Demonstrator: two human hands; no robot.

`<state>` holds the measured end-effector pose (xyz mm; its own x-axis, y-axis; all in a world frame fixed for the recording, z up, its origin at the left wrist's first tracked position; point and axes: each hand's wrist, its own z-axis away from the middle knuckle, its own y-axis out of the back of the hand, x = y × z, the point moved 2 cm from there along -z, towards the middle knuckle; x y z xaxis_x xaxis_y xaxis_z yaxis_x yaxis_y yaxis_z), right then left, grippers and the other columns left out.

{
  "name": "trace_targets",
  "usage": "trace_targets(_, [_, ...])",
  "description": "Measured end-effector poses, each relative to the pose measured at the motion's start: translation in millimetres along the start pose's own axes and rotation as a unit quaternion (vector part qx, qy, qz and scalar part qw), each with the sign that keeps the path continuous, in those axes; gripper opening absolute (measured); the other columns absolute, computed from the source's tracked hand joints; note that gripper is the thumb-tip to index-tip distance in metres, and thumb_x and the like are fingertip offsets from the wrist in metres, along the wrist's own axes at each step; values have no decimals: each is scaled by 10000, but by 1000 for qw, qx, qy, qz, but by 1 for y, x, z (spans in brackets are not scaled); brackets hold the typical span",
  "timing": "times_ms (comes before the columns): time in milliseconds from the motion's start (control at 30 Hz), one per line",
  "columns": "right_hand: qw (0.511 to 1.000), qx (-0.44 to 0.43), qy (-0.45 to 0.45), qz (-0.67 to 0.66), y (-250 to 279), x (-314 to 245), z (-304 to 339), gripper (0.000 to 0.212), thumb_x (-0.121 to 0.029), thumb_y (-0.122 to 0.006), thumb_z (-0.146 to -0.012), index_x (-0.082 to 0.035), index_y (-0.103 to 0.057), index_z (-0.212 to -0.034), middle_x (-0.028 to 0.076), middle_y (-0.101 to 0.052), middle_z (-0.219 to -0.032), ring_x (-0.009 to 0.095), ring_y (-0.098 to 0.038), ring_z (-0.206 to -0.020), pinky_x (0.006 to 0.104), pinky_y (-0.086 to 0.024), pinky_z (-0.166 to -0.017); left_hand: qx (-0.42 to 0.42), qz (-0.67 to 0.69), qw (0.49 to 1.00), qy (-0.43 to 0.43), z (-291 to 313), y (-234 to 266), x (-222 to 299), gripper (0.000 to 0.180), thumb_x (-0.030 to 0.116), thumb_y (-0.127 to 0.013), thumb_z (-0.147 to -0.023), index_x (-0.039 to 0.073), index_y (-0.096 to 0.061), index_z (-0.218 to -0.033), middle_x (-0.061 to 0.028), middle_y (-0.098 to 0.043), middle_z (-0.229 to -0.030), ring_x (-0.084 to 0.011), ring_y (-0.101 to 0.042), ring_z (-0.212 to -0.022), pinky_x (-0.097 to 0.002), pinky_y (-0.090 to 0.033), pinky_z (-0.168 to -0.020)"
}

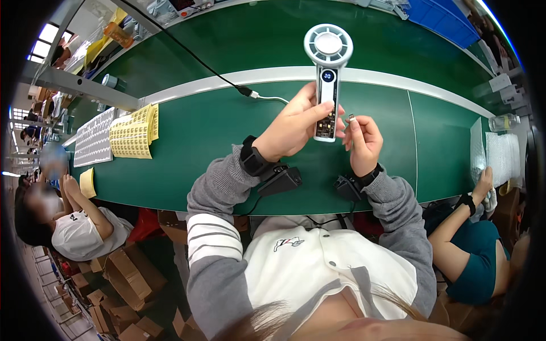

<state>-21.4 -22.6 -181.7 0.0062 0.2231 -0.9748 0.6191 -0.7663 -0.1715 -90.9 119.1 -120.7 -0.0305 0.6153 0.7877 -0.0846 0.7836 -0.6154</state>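
A white handheld fan [326, 102] with a round slotted head stands upright in the grip of my left hand [293, 125]. Its handle has a clear front with circuit parts showing, and a small round display is lit near the top. Just right of the handle, my right hand [364, 142] pinches the metal-tipped plug of a cable [352, 117] between thumb and fingers. The plug is apart from the fan. A white cable [273, 98] joined to a black connector [245, 91] runs behind my left hand, where its further course is hidden.
Yellow sticker sheets [133, 133] and a white sheet [94, 139] lie left on the green table [216, 131]. A co-worker [79, 227] sits at the left; another person's hand [483, 184] is at the right beside bubble wrap [501, 156]. A blue bin [438, 23] stands far right; cardboard boxes [128, 275] lie below left.
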Motion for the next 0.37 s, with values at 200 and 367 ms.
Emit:
trace_targets(200, [998,-19,63,12,3,-5,6,108,-76,-443,-879,20,-486,-905,37,-498,-610,76,-456,-494,182,-339,-438,24,43,999,-10,-16,8,-7,333,166,-411,-891,0,-302,-1158,-114,-502,-971,-189,-564,-806,-356,-484,-739])
trace_targets(367, [996,-50,64,20,1,-4,5,116,-86,-455,-877,21,-488,-906,45,-506,-617,86,-465,-493,188,-352,-442,95,55,993,-38,-13,27,-19,393,171,-435,-881,21,-274,-1207,-179,-477,-1110,-252,-558,-910,-378,-486,-750])
